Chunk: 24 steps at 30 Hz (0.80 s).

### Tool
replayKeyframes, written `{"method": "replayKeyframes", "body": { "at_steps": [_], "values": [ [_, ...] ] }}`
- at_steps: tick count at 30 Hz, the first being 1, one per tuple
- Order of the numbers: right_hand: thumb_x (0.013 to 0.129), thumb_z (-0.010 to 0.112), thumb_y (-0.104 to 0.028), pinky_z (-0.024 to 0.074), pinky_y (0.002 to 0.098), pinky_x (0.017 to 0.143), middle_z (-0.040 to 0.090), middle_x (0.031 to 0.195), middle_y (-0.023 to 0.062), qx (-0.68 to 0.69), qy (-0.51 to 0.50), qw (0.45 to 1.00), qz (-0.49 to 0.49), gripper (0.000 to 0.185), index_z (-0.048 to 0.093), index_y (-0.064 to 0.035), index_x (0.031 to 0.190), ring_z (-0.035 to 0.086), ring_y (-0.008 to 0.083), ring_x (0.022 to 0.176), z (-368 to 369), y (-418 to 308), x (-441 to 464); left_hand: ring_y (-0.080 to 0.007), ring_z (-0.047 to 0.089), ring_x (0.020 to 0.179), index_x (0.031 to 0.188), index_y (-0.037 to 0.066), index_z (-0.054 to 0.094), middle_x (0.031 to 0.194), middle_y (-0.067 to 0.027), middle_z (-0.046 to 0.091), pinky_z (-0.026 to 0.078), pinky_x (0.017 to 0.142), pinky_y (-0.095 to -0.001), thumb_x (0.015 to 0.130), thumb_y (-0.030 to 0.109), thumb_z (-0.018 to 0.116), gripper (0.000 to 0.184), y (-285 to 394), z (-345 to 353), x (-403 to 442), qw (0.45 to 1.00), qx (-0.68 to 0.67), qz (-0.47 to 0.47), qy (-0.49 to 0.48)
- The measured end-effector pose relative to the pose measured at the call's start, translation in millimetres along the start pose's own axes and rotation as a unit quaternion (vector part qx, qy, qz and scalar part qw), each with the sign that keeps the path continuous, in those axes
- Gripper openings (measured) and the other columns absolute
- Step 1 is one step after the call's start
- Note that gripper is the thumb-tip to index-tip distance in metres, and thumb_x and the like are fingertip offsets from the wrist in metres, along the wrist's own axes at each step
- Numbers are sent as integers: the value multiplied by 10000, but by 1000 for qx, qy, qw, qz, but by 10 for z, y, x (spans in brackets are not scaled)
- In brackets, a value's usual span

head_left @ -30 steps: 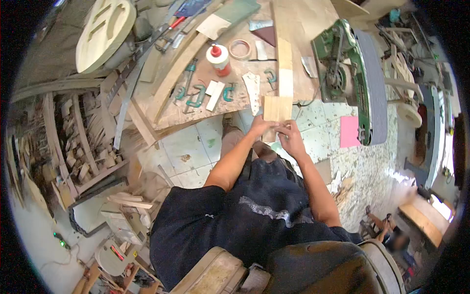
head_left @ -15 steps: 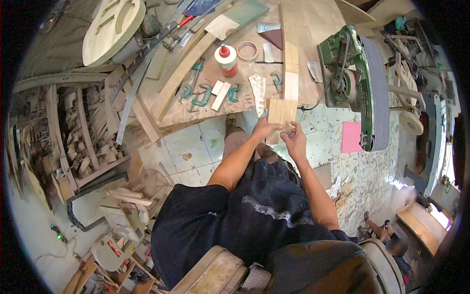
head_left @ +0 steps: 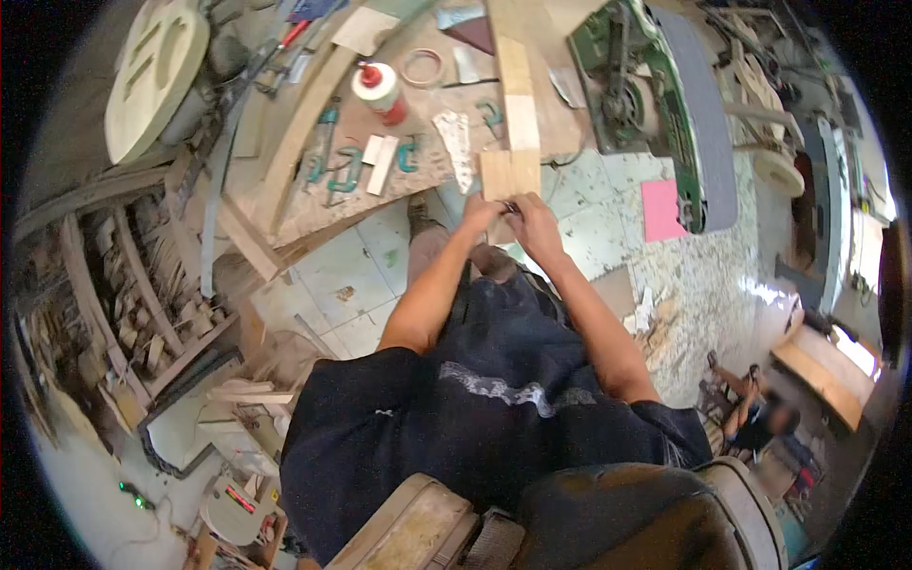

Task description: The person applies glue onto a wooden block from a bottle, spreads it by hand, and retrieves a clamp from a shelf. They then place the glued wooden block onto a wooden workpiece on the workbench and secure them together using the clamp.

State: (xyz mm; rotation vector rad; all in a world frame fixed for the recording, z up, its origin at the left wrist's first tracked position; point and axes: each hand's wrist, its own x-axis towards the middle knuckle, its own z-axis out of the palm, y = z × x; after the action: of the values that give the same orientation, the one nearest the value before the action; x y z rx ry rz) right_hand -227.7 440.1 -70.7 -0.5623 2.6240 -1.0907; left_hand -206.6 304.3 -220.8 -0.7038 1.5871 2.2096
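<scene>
At the near end of a long wooden strip (head_left: 519, 114) is a pale, square-ended wooden block (head_left: 508, 175). Its near edge meets both my hands. My left hand (head_left: 481, 213) is closed on the block's near left corner. Close beside it, my right hand (head_left: 535, 228) has its fingers pinched together; a small dark thing shows between the hands, too small to name. On the workbench (head_left: 418, 166) nearby lie a white, spattered scrap (head_left: 455, 142), a green C-clamp (head_left: 490, 118) and two small wood pieces (head_left: 382, 163).
A glue bottle (head_left: 380, 93) and a tape roll (head_left: 422, 66) are on the bench. To the right stands a green belt sander (head_left: 655, 114), with a pink sheet (head_left: 663, 211) on the floor. Wood scraps (head_left: 123, 313) fill a left-hand rack. Another person (head_left: 755, 413) sits at lower right.
The view has shifted, so the bench and its things appear further left and higher. My hands have drawn closer together at the block's near edge, the right fingers now lower and closed.
</scene>
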Motion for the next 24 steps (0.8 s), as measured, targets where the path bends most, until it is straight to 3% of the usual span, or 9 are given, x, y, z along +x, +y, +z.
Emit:
{"method": "replayKeyframes", "body": {
  "at_steps": [5,6,9,13,19,24],
  "values": [
    [789,719,-27,497,498,779,630,949,222,-87,-10,996,-7,253,631,-4,1025,620,438,918,-25,229,-41,-187,705,861,1122,-16,686,1023,-90,735,573,747,-331,778,113,790,382,235,64,-165,999,12,-35,4],
    [789,738,-52,505,482,731,649,880,206,-81,-3,997,-20,250,628,7,1005,637,421,862,-54,257,-30,-188,705,857,1123,-18,685,1025,-92,735,573,745,-332,778,119,794,387,234,65,-131,1000,11,-25,4],
    [793,750,-72,508,458,693,664,826,192,40,-29,992,112,255,635,14,1004,644,399,791,-37,357,-44,-193,709,852,1127,-16,684,1028,-104,736,574,752,-342,752,168,829,442,261,56,-175,999,0,-37,4],
    [814,746,-89,506,433,675,659,816,201,110,-39,981,157,221,672,0,1002,650,366,735,-139,413,-137,-190,711,846,1126,-10,688,1015,-107,738,574,754,-338,722,218,857,494,474,74,-281,999,26,-41,10],
    [807,746,-87,495,464,697,639,870,199,1,43,998,47,184,676,-27,967,635,404,796,-98,375,-205,-183,711,837,1130,-8,689,1005,-94,741,573,751,-333,710,237,868,518,365,74,-201,998,35,-44,20],
    [814,705,-29,481,492,713,599,881,197,-25,24,999,23,124,642,-24,921,608,422,836,-12,311,-235,-181,710,835,1123,-8,687,1003,-90,741,572,748,-334,718,220,865,497,295,64,-160,999,8,-45,14]
  ]
}}
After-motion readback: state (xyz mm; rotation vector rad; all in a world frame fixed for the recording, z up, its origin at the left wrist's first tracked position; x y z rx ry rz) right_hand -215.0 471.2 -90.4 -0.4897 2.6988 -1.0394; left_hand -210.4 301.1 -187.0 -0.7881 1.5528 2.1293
